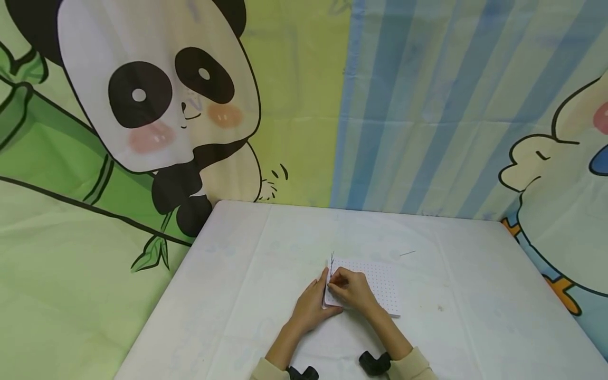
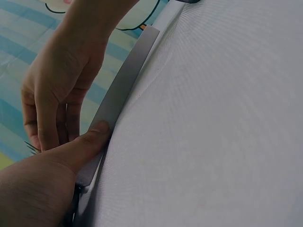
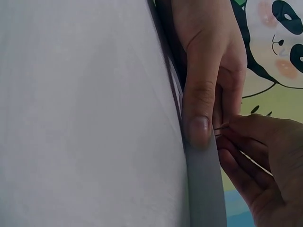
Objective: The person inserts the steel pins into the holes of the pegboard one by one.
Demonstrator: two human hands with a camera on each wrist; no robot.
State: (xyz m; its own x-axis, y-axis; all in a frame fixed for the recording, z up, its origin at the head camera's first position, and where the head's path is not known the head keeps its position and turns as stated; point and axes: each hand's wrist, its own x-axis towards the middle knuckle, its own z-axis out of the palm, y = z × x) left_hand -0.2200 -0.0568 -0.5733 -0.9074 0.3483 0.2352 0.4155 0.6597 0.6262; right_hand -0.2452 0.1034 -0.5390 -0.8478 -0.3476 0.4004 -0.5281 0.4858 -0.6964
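Observation:
A flat white board [image 1: 382, 282] with a grid of small dark dots lies on the table. My left hand [image 1: 311, 309] holds its near left corner, fingers along the left side and thumb on the front edge. In the left wrist view that thumb presses the board's grey-looking side [image 2: 118, 94]. Over the left end of the board, my right hand [image 1: 355, 290] pinches a thin dark wire-like piece [image 3: 220, 127] between thumb and fingertips. Several thin dark strands [image 1: 332, 259] stick up at the far left corner, just beyond the fingers.
One loose thin dark strand [image 1: 407, 253] lies on the white-covered table [image 1: 475, 316], beyond the board to the right. A printed cloth with a panda [image 1: 157, 79] and blue stripes hangs behind the table. Black wrist devices [image 1: 374, 364] sit near both sleeves.

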